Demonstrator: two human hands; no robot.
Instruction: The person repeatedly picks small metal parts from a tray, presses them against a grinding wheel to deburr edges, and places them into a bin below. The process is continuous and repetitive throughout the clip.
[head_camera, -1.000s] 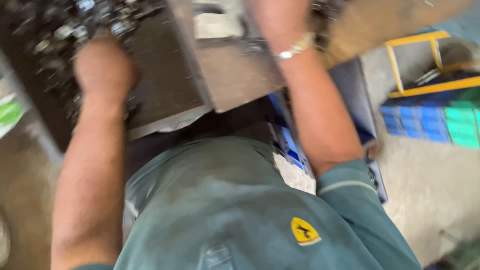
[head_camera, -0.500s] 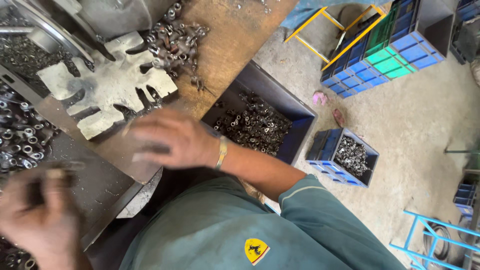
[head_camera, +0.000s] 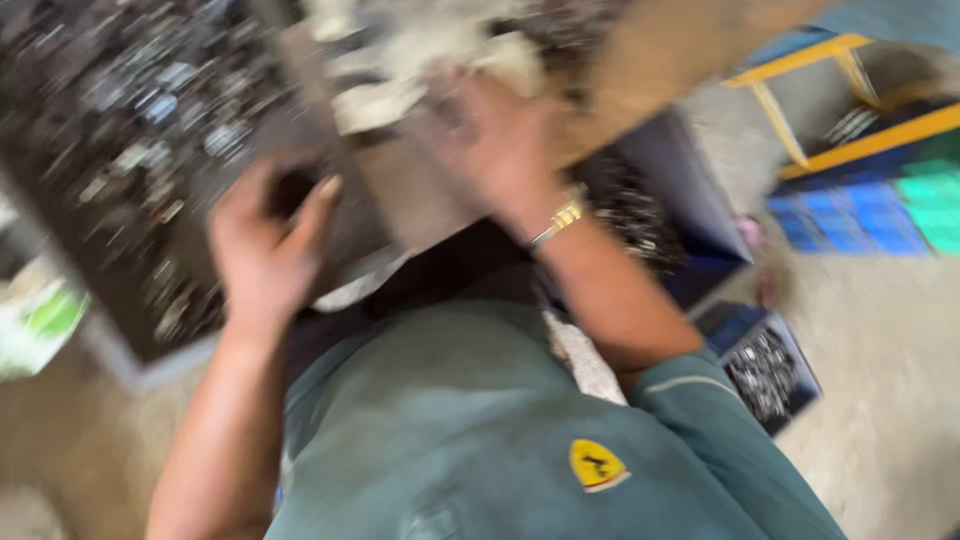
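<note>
- Closest to the camera is the person's own teal shirt (head_camera: 470, 430), with a small yellow shield patch (head_camera: 597, 465) on the chest.
- Left hand (head_camera: 262, 250) is up at the near edge of a dark tray (head_camera: 130, 150) heaped with small shiny metal parts (head_camera: 150, 90). The fingers are curled with the thumb sticking up, and something dark sits between thumb and fingers, but it's so blurry I can't tell if it's really pinched or what it is.
- Right hand (head_camera: 495, 150), with a gold-coloured bracelet (head_camera: 560, 220) on the wrist, lies palm down with fingers loosely spread on a pale metal plate (head_camera: 430, 60) on the wooden bench (head_camera: 660, 50). Can't tell whether it's gripping the plate or just resting on it.
- Just past the right forearm there's a dark blue bin (head_camera: 660, 210) full of the same sort of small parts, and a smaller blue crate (head_camera: 765, 365) of them on the floor beside it.
- Farther off on the concrete floor: stacked blue and green bins (head_camera: 880, 205) and a yellow frame (head_camera: 800, 90).
</note>
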